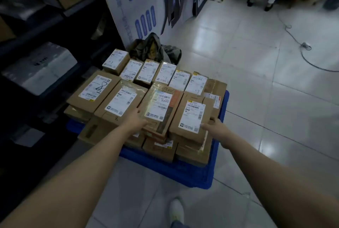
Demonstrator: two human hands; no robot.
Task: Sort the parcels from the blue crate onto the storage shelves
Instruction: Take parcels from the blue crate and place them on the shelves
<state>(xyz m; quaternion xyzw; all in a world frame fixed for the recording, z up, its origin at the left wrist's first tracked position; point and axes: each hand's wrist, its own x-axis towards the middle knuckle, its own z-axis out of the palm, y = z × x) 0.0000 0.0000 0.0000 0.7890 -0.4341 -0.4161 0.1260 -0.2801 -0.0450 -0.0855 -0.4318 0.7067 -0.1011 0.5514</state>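
the blue plastic crate (183,172) is mostly hidden under stacked brown cardboard parcels (110,115); only its near wall and right rim show. fingertips of the left hand (135,120), gripping a tape-wrapped parcel (159,106), and of the right hand (215,128), gripping the front right parcel (192,115), are out of sight. label print (95,88) is too small to read. the dark shelves (45,31) are blurred.

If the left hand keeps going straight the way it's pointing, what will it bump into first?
The shiny taped parcel in the middle of the top layer. The left hand seems to touch its near left edge already, though depth is unclear.
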